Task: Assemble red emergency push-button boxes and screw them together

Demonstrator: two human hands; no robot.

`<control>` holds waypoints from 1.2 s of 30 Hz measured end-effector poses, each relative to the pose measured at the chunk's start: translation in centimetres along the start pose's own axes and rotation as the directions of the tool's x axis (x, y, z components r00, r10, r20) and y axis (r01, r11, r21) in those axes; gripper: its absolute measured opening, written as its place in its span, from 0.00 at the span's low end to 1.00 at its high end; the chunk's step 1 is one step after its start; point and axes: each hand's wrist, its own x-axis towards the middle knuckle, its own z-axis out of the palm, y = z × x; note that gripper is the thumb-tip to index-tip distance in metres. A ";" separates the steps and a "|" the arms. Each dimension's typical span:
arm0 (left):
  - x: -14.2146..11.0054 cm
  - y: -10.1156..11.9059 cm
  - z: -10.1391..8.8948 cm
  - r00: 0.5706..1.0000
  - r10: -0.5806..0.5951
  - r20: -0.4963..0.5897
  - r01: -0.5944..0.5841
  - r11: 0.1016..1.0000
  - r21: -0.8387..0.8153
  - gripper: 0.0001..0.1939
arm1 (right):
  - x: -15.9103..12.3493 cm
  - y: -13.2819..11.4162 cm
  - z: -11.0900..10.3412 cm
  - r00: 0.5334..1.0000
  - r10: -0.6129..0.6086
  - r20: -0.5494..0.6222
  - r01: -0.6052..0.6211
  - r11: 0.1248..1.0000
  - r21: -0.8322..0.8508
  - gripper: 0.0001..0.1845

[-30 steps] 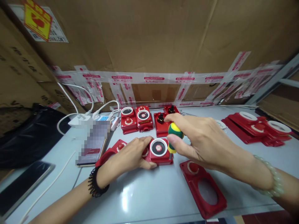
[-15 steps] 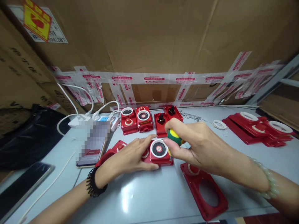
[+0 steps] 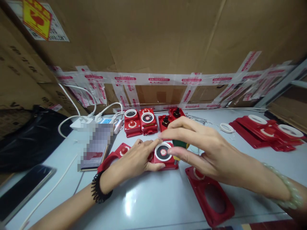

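Observation:
My left hand (image 3: 136, 158) is closed over a red housing (image 3: 169, 164) with a white ring around a black disc, pressing it to the table. My right hand (image 3: 201, 150) has thumb and fingers around the green and yellow handle of a screwdriver (image 3: 179, 144). The screwdriver's short metal shaft points down at the housing's right corner; its tip is too small to make out. A red cover plate (image 3: 225, 217) with a large round hole lies below my right hand. Another red cover (image 3: 117, 150) lies partly hidden behind my left hand.
Finished-looking red units (image 3: 132, 128) and open red bases (image 3: 164, 120) with black parts stand at the back. Red covers (image 3: 268, 131) are stacked at right beside a loose white ring (image 3: 226, 127). Phones (image 3: 24, 191) and a power strip (image 3: 82, 124) with white cables lie left.
The fingers of my right hand have stretched forward and over the screwdriver handle, hiding more of it. My left hand keeps its place on the red housing.

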 end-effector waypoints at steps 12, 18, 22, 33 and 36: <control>0.1 0.5 -0.2 0.999 -0.049 0.023 0.048 0.996 0.069 0.25 | -0.7 -0.9 -2.6 0.986 0.025 0.162 -0.003 0.991 -0.133 0.17; 0.2 0.8 -0.4 0.997 -0.057 0.049 0.053 0.995 0.080 0.23 | -0.2 -0.1 -1.9 0.999 -0.018 0.032 0.022 0.988 -0.150 0.11; 0.2 0.7 -0.3 0.997 -0.046 0.060 0.041 0.995 0.087 0.21 | 0.2 0.3 -0.8 0.993 -0.047 -0.112 0.007 0.943 -0.333 0.20; 0.1 0.1 0.2 1.000 -0.022 0.009 0.021 0.995 0.098 0.27 | -0.5 -0.7 -1.4 0.991 -0.136 -0.001 0.132 0.960 -0.246 0.17; 0.2 0.1 0.2 1.000 -0.020 0.018 0.018 0.993 0.116 0.28 | -0.1 -0.1 -1.1 0.984 -0.150 -0.091 0.114 0.941 -0.318 0.13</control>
